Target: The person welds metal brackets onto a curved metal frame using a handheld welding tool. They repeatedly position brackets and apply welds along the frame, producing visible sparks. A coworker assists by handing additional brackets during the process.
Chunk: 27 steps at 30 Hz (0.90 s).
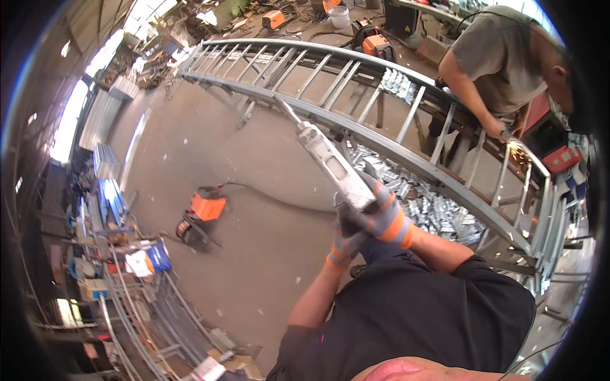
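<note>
Here both gloved hands, left hand [345, 238] and right hand [383, 213], are clenched together around the rear grip of a long grey power tool [330, 162], whose tip touches the lower rail of a curved grey steel ladder frame [356, 130]. Small bent metal brackets [419, 206] lie heaped on the floor under the frame. Orange welding machine [202, 213] on the concrete floor [190, 152] well left; white bucket [340, 16] far back, contents not visible; another person's hand [499, 130] raises sparks at the frame's right end.

Both gloved hands meet raised ahead: right hand [386, 216] clenched above, left hand [346, 238] clasped just beneath.
</note>
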Motion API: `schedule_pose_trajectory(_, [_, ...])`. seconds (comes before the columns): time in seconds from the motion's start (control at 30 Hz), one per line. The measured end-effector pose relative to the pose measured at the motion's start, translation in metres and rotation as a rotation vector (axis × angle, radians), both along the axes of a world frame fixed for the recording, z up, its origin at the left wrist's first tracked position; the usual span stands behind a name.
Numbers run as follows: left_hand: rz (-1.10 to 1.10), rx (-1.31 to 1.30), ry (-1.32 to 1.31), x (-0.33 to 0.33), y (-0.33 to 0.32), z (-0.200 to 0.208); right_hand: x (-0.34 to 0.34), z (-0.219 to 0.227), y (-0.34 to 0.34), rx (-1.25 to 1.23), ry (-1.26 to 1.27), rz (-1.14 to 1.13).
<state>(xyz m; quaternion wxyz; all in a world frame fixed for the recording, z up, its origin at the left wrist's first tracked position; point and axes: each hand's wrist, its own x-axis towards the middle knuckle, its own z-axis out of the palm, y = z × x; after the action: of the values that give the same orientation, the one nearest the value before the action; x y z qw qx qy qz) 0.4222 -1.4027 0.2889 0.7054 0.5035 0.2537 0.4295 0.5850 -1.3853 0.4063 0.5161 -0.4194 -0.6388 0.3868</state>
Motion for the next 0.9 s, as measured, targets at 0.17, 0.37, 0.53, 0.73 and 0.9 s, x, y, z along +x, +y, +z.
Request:
schedule_pose_trajectory(0.17, [-0.022, -0.34, -0.298, -0.003, 0.112, 0.005, -0.002, -0.01, 0.096, 0.006, 0.052, -0.132])
schedule_pose_trajectory(0.37, [-0.101, -0.573, -0.272, 0.013, 0.236, -0.01, 0.007, -0.011, 0.182, -0.195, 0.229, -0.11])
schedule_pose_trajectory(0.53, [-0.278, 0.191, 0.338, 0.011, 0.316, -0.019, -0.002, -0.021, 0.221, -0.146, 0.216, -0.295])
schedule_pose_trajectory(0.73, [-0.248, -0.419, 0.012, 0.007, 0.471, -0.034, 0.003, -0.05, 0.265, 0.04, -0.324, -0.762])
schedule_pose_trajectory(0.9, [-0.196, -0.708, -0.085, -0.032, 0.651, -0.109, -0.011, -0.086, 0.327, -0.176, -0.481, -0.918])
